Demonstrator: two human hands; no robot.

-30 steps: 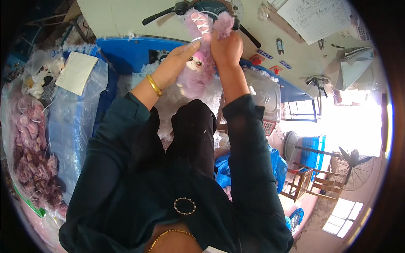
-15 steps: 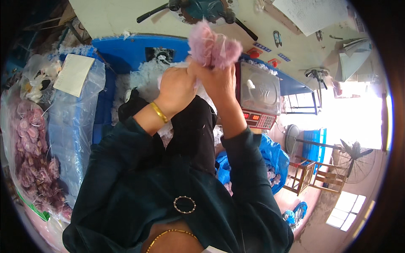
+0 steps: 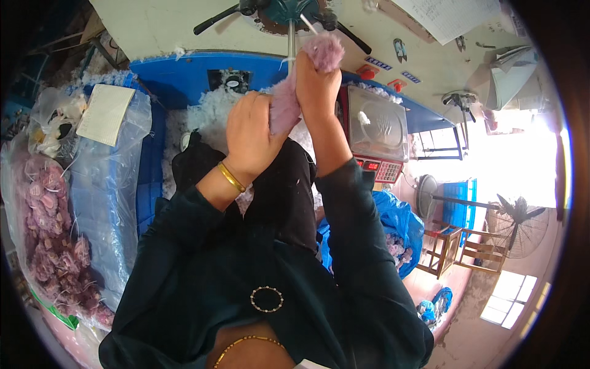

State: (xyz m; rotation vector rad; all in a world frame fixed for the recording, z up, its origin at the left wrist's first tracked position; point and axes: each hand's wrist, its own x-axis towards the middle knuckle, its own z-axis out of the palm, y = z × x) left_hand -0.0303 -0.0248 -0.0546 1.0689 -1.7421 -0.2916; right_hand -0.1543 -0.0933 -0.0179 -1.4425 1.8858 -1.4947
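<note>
A fluffy pink plush piece [image 3: 284, 106] is in my hands, just in front of the bench's blue edge. My left hand [image 3: 253, 132] is closed round its lower part, the fingers bent over its left side. My right hand [image 3: 318, 89] grips it higher up, and a rounded furry end [image 3: 324, 51] bulges out above the fist. A pale strip [image 3: 308, 24] sticks up from that end. Close by, a thin metal tube [image 3: 292, 40] points down from a green machine [image 3: 287, 11]; its tip reaches the plush, but whether it is inside cannot be seen.
White fibre stuffing [image 3: 212, 114] lies in the blue-edged space below the bench. A red scale [image 3: 378, 132] stands right of my hands, near red buttons [image 3: 367, 72]. At left, a clear bag [image 3: 46, 221] holds several pink plush pieces. A blue bag [image 3: 402, 230] sits at right.
The plush has come down and turned, so the metal tube now shows. My left hand has shifted lower on it, and my right hand has moved up a little.
</note>
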